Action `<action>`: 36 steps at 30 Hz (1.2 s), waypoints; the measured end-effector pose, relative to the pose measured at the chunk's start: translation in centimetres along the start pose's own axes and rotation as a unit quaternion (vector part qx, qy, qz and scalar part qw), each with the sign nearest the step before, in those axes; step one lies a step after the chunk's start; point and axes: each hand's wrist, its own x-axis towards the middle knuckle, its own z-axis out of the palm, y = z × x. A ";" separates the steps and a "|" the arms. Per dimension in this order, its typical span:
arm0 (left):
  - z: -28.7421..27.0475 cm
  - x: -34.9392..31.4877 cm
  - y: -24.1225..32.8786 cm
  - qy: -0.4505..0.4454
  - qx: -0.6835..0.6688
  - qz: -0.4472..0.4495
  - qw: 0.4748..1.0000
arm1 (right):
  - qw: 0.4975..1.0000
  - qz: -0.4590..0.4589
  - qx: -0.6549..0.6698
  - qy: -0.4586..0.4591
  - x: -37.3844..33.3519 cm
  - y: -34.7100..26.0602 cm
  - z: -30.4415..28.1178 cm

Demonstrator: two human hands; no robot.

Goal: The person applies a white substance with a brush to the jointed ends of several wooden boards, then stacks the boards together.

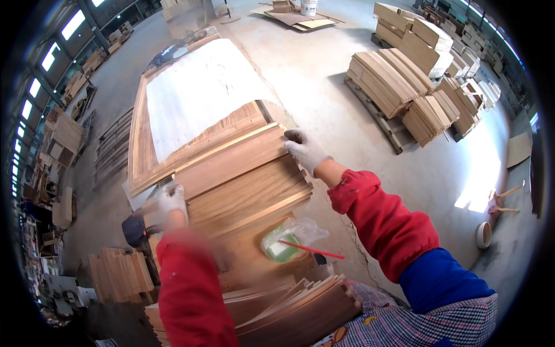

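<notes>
My left hand [172,199], in a white glove, closes on the left end of a long, flat wooden board [231,161]. At its right end my right hand [306,150], also gloved, grips the same board with the fingers bent over the edge. The board lies crosswise over a stack of similar wooden boards [248,194]. Nearer to me, a clear plastic bag [309,230] lies around a green container [283,248], with a thin red stick [324,253] across it.
Beyond the boards, a white sheet [199,92] covers a wood-framed bench. More boards [300,315] are stacked just before my body. A dark blue power tool [134,230] stands by my left forearm. Pallets with stacked wood [387,81] stand on the floor at right.
</notes>
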 end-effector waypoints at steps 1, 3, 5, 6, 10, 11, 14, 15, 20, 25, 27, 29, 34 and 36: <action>-0.6 -0.1 0.0 -0.005 -0.012 0.004 1.000 | 1.000 0.002 0.000 -0.005 -0.6 -0.6 -0.3; -3.7 -1.0 0.2 -0.005 -0.031 0.011 0.999 | 1.000 0.002 0.005 -0.024 -2.2 -1.7 -0.4; -3.8 -2.7 -0.9 -0.034 0.021 -0.018 0.999 | 0.999 -0.019 0.018 -0.018 -4.7 0.1 -1.6; -3.8 -4.1 -1.2 -0.030 0.069 -0.050 0.996 | 1.000 -0.019 0.010 -0.016 -6.0 1.3 -2.0; -5.5 -6.4 -6.6 -0.144 0.045 -0.077 0.985 | 0.989 -0.057 -0.134 0.017 -10.0 3.5 -1.7; -5.7 -6.3 -7.5 -0.145 0.031 -0.079 0.986 | 0.988 -0.054 -0.141 0.006 -10.0 3.6 -1.5; -5.6 -7.2 -6.7 -0.142 0.009 -0.098 0.985 | 0.986 -0.030 -0.162 -0.023 -10.3 3.8 -1.3; -5.4 -7.5 -5.4 -0.149 -0.001 -0.119 0.982 | 0.985 -0.019 -0.168 -0.029 -10.2 3.4 -1.3; -6.9 -9.3 -1.4 -0.153 -0.014 -0.134 0.979 | 0.996 0.001 -0.073 -0.041 -10.0 2.8 -1.8; -11.6 -12.4 2.3 -0.129 -0.061 -0.145 0.979 | 0.998 -0.045 0.014 -0.050 -12.1 -1.7 -3.3; -15.4 -13.6 1.2 -0.211 -0.096 -0.120 0.965 | 0.996 -0.024 0.002 -0.085 -16.2 -6.3 -3.9; -18.5 -17.8 4.1 -0.190 -0.087 -0.147 0.967 | 0.994 -0.046 0.004 -0.099 -19.8 -9.3 -4.9; -25.5 -28.4 3.7 -0.171 -0.098 -0.113 0.974 | 0.992 -0.025 0.014 -0.124 -31.8 -9.7 -5.4; -26.2 -32.5 4.3 -0.185 -0.112 -0.147 0.965 | 0.993 -0.042 -0.029 -0.103 -35.3 -8.8 -4.6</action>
